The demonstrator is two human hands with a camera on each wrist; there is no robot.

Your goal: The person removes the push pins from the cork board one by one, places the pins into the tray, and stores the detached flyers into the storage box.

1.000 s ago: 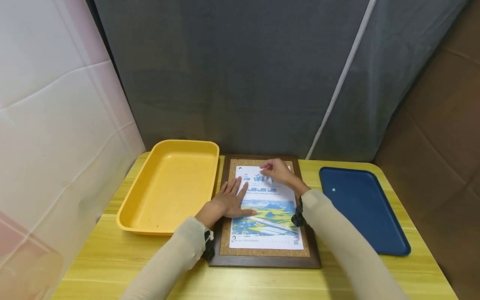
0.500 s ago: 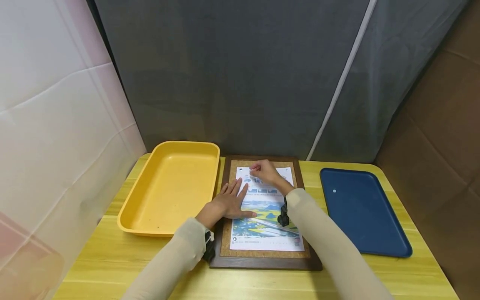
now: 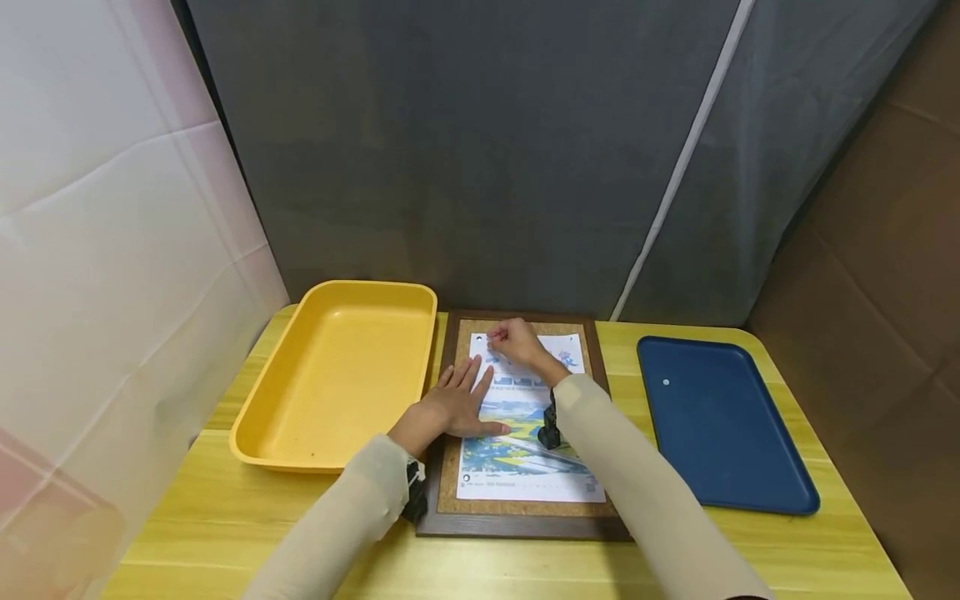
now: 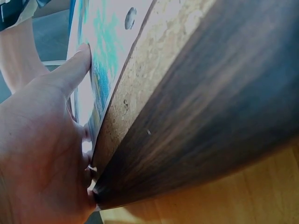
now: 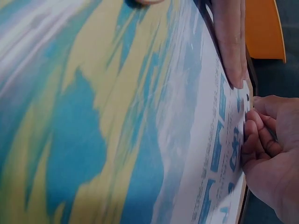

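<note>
A printed sheet [image 3: 525,490] with a blue and yellow landscape lies on a cork board [image 3: 525,508] in a dark wooden frame [image 3: 517,527]. My left hand [image 3: 457,408] rests spread on the sheet's left side, its thumb [image 4: 74,67] lying along the print. At the sheet's upper left, my right hand [image 3: 516,342] has its fingers curled close by a round, tack-like spot [image 3: 479,338]. In the right wrist view its thumb [image 5: 268,106] lies beside the bent fingers; I cannot tell whether they pinch anything. Another round grey tack-like spot [image 4: 130,18] shows at the lower left corner.
Left of the frame stands a deep yellow tray [image 3: 262,454]. A flat blue tray [image 3: 742,442] lies to the right, with a small white round piece [image 3: 666,382] on it. A grey curtain [image 3: 450,167] hangs behind the wooden table [image 3: 225,533].
My right hand has moved left along the sheet's top, from right of its middle to near the upper left corner, uncovering the upper right corner. The left hand stays in place.
</note>
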